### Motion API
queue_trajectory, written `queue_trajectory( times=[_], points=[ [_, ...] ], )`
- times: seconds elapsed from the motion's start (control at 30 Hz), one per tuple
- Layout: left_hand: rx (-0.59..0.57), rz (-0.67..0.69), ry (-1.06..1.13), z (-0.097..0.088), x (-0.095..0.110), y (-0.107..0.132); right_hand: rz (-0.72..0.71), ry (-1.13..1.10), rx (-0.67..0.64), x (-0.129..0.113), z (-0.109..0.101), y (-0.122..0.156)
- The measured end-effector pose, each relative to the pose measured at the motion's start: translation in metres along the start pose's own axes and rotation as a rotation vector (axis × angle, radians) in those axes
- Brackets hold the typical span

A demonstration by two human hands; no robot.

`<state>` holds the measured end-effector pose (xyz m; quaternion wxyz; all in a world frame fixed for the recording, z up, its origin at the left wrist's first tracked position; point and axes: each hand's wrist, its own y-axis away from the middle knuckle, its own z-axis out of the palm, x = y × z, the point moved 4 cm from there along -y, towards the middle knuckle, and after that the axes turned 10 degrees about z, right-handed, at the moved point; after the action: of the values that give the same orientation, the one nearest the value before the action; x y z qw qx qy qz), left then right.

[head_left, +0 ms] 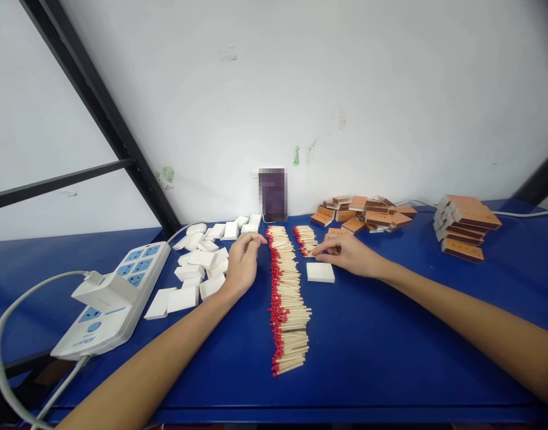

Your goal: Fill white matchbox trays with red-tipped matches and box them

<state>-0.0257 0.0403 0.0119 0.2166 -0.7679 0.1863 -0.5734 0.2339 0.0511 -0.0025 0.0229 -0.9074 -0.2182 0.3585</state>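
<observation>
Reaching forward with both arms, you had your hands on either side of the long row of matches [285, 292], which ran away from you across the blue surface [372, 358], red heads to its left. Your left hand [243, 263] was just left of its far part, fingers [255, 237] bent, tips near the red heads; I could not tell whether they gripped anything. Your right hand [345, 254] was right of the long row, its fingers at the near end of the short row of matches [306, 239]; whether they pinched one I could not tell. That short row and a single white box piece [320, 272] lay to the long row's right, the scattered white box pieces [202, 260] to its left, a power strip [142, 276] farther left, heaped orange matchboxes [368, 212] right of its far end, and stacked matchboxes [466, 224] farther right.
</observation>
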Motion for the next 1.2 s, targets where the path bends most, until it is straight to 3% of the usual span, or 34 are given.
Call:
queue_trajectory(
  times=[0.53,1.2],
  points=[
    [-0.030,0.016,0.006,0.0021,0.0008,0.0001,-0.071,0.076,0.009,-0.0041,0.0007,0.0027],
    [-0.083,-0.003,-0.013,0.0042,0.0017,0.0001,-0.027,0.022,-0.039,-0.0066,-0.0001,0.0030]
  ],
)
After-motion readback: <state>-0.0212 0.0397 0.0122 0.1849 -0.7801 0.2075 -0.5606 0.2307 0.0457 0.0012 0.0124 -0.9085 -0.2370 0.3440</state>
